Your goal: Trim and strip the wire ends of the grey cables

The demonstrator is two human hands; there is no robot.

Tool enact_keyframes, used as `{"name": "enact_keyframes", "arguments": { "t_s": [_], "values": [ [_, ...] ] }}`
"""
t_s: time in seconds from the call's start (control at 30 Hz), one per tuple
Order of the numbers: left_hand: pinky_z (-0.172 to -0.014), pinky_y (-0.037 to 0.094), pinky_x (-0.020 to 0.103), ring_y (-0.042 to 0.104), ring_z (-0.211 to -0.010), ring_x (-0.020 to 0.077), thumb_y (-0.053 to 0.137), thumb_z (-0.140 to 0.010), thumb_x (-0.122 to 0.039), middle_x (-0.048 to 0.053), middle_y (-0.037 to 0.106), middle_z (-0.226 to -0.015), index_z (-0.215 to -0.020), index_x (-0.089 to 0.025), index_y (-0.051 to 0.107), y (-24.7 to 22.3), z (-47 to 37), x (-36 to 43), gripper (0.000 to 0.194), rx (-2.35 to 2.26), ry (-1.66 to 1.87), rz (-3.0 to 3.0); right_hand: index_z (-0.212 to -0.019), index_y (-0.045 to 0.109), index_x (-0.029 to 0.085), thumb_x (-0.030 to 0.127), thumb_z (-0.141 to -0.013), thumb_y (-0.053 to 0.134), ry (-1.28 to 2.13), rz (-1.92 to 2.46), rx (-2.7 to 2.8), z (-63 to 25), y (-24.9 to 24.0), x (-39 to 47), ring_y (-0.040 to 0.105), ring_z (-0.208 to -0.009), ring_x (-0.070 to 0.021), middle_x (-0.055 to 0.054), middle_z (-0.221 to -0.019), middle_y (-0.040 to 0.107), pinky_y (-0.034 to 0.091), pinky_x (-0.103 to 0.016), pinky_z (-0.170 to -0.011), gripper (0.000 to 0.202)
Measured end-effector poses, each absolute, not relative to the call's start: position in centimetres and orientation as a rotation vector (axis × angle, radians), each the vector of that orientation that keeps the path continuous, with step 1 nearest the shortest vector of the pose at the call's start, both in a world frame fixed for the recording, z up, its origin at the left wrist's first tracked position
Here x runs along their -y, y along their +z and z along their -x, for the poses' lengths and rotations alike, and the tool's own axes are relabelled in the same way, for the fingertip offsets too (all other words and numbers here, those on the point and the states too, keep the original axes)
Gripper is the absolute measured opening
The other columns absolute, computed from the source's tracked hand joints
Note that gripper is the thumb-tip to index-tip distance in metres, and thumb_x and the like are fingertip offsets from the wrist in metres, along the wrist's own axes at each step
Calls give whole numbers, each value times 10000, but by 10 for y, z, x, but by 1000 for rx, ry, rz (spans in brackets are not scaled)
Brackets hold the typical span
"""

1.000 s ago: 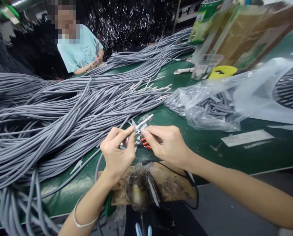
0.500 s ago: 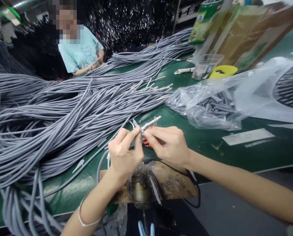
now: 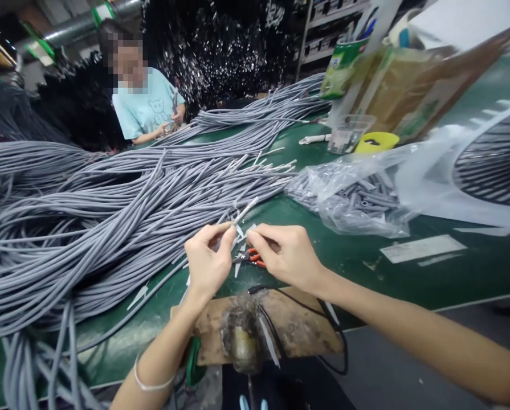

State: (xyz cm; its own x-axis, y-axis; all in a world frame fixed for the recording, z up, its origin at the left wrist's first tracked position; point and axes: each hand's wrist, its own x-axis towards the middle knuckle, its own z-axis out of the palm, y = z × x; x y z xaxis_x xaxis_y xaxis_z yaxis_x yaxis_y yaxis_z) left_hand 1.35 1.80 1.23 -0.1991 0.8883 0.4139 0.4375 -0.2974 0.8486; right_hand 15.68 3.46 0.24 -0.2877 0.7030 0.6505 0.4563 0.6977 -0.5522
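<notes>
Left hand (image 3: 207, 259): thumb and forefinger pinched together on a cable (image 3: 248, 209);
Cable: white end pokes up past those fingertips, above the green table (image 3: 349, 262);
Right hand (image 3: 288, 251): fingertips bunched just beside the cable; cannot tell whether they grip anything;
Pliers (image 3: 255, 256): red-handled, on the table between the hands, beside pale scraps (image 3: 237, 269);
Bag (image 3: 376, 229): clear plastic, short grey tubes (image 3: 368, 198) inside

I see a glossy dk-green tabletop (image 3: 353, 262): long grey round cables (image 3: 109, 228) heaped L, clear plastic bag (image 3: 344, 222) w/ short grey tubes (image 3: 368, 204) R, orange-handled metal tool (image 3: 251, 257) ctr, flat whitish rectangular strip (image 3: 423, 248) nr R.
</notes>
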Motion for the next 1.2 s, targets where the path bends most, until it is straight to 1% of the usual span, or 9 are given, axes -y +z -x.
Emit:
{"name": "enact_keyframes", "arguments": {
  "t_s": [0.23,0.4,0.67,0.83,0.93,1.0,1.1,1.13,1.2],
  "values": [
    [-561,488,211,602,-589,120,622,-756,-236,38,679,-681,-792,-144,715,9,-15,-13,136,-1509,1498,-1807,-528,480,145,212,-869,446,512,950,1907,-155,2,-36,328,-405,-50,47,-440,396,255,-195,-444,350],
    [-537,474,207,585,-578,111,639,-749,-213,27,673,-668,-811,-162,725,10,-16,-13,117,-1523,1516,-1850,-546,529,133,254,-873,437,679,976,1894,-158,4,-37,346,-423,-59,33,-456,446,255,-204,-451,360],
    [-561,499,198,604,-600,106,640,-753,-201,28,687,-702,-824,-156,720,10,-17,-12,117,-1491,1559,-1814,-550,537,129,255,-865,439,730,992,1893,-160,5,-37,386,-430,-67,13,-478,502,262,-215,-461,353],
    [-497,447,188,549,-538,88,641,-750,-171,17,642,-636,-818,-138,715,8,-19,-10,105,-1530,1530,-2003,-550,528,131,249,-867,431,714,977,1884,-160,4,-37,373,-428,-65,21,-468,470,259,-211,-452,352],
    [-454,406,172,483,-463,58,639,-740,-140,-4,602,-584,-788,-120,708,9,-21,-10,87,-1580,1568,-2186,-537,505,143,239,-877,434,592,968,1893,-158,0,-34,332,-411,-59,36,-444,429,258,-206,-443,360],
    [-436,385,167,458,-438,50,630,-736,-129,-11,584,-563,-776,-113,705,10,-22,-11,86,-1604,1582,-2254,-564,519,145,216,-880,441,425,936,1903,-156,-4,-32,351,-418,-61,30,-461,457,282,-202,-458,333],
    [-419,362,168,444,-427,50,620,-727,-116,-13,576,-548,-754,-112,703,10,-23,-12,87,-1619,1566,-2278,-614,544,142,179,-884,437,245,865,1920,-154,-6,-32,430,-462,-70,1,-534,545,326,-199,-505,293],
    [-418,359,169,438,-424,50,616,-728,-116,-15,571,-542,-748,-116,702,9,-23,-12,88,-1621,1567,-2288,-601,532,145,180,-886,436,235,859,1928,-154,-6,-33,431,-457,-70,4,-527,542,327,-197,-503,302],
    [-425,361,173,429,-421,51,606,-739,-125,-19,558,-535,-756,-124,702,8,-23,-11,97,-1623,1587,-2324,-549,481,159,195,-886,442,265,883,1931,-154,-4,-34,390,-413,-62,28,-464,481,305,-196,-468,341]
  ]
}}
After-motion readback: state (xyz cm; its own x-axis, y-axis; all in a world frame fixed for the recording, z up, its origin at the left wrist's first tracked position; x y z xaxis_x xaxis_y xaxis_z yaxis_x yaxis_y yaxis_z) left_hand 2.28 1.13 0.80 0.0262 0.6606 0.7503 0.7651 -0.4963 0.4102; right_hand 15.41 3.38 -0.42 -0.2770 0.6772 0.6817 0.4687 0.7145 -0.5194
